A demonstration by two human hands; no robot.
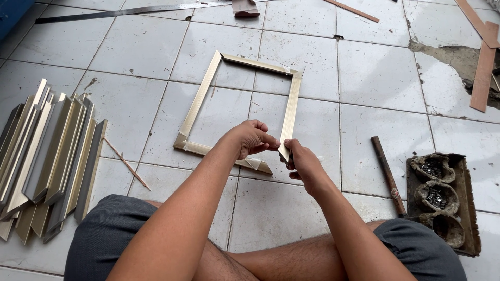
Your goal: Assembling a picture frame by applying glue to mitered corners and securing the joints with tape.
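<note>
A rectangular frame (200, 96) of pale gold mitred moulding lies flat on the white tiled floor in front of me. Its near right corner stands apart, the right side piece not meeting the near piece. My right hand (302, 162) grips the near end of the right side piece (290, 106). My left hand (251, 138) is closed just left of that end, fingertips pinching at it, above the loose end of the near piece (258, 165).
A stack of cut moulding lengths (47, 156) lies at the left. At the right, a hammer (388, 174) lies beside a worn tray (466, 208) of small metal fasteners. Wood strips (482, 73) and a long metal bar (120, 11) lie farther back.
</note>
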